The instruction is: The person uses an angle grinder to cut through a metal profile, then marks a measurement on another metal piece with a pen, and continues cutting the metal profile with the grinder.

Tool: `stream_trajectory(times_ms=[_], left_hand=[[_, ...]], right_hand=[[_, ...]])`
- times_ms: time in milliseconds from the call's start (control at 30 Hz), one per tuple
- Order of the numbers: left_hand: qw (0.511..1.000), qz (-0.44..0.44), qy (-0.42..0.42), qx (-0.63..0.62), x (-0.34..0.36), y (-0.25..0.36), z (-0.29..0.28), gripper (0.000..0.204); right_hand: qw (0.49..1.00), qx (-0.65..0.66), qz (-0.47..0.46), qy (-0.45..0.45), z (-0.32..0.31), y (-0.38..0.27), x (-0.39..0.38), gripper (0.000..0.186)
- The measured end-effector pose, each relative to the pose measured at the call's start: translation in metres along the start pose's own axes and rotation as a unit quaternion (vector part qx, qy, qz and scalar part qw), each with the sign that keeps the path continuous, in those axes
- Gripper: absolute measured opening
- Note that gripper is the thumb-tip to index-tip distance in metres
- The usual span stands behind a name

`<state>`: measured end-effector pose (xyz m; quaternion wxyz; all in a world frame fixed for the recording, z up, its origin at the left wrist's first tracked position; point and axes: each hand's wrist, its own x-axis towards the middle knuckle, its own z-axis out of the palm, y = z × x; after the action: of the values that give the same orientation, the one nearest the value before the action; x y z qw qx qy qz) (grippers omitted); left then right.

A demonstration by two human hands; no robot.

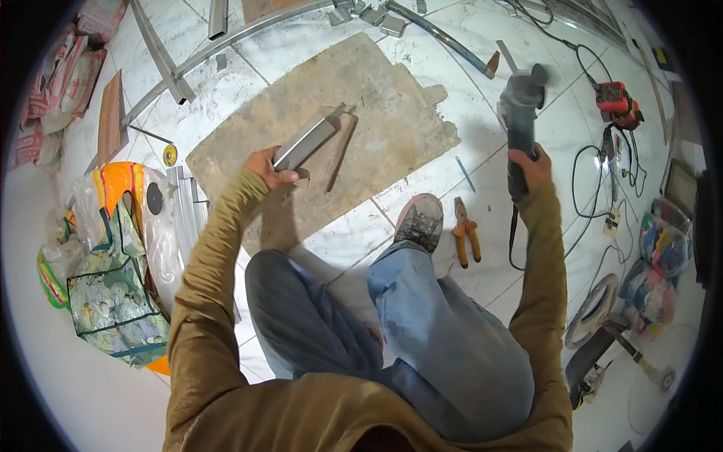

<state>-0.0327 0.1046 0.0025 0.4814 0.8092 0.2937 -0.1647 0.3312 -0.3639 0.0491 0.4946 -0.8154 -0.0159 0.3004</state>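
Note:
My left hand (269, 167) is closed around the near end of a short silver metal tube (307, 143). The tube slants up to the right, over a flat brown block (340, 154) lying on a worn, dusty board (241, 162). Off to the right, above the white floor tiles, my right hand (536, 167) grips the dark body of an angle grinder (520, 113). Its head end is blurred and points away from me, well apart from the tube. Orange-handled pliers (467, 235) and a thin blue stick (465, 173) lie between the board and my right arm.
Long metal tubes (248, 34), offcuts (392, 26) and a dark bar with a rusty end (444, 39) lie beyond the board. Bags (117, 301) and a yellow disc (170, 155) are left. Cables run around a red device (619, 104) at right.

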Motion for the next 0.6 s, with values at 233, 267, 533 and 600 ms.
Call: stream_trajectory(times_ms=[233,267,533,600], left_hand=[[0.986,-0.035,-0.149,0.068,0.057,-0.003,-0.055,0.083],[0.983,-0.06,-0.136,0.105,0.063,-0.005,-0.056,0.086],[0.976,0.046,0.195,0.08,0.038,-0.003,-0.015,0.069],[0.931,0.121,0.333,0.087,0.009,0.005,0.018,0.054]], right_hand=[[0.971,0.074,0.019,-0.227,0.052,-0.069,-0.05,0.044],[0.973,0.028,0.017,-0.23,0.069,-0.067,-0.049,0.044],[0.922,0.095,0.072,-0.369,0.137,-0.059,-0.074,0.053],[0.927,0.108,0.071,-0.353,0.143,-0.069,-0.082,0.052]])
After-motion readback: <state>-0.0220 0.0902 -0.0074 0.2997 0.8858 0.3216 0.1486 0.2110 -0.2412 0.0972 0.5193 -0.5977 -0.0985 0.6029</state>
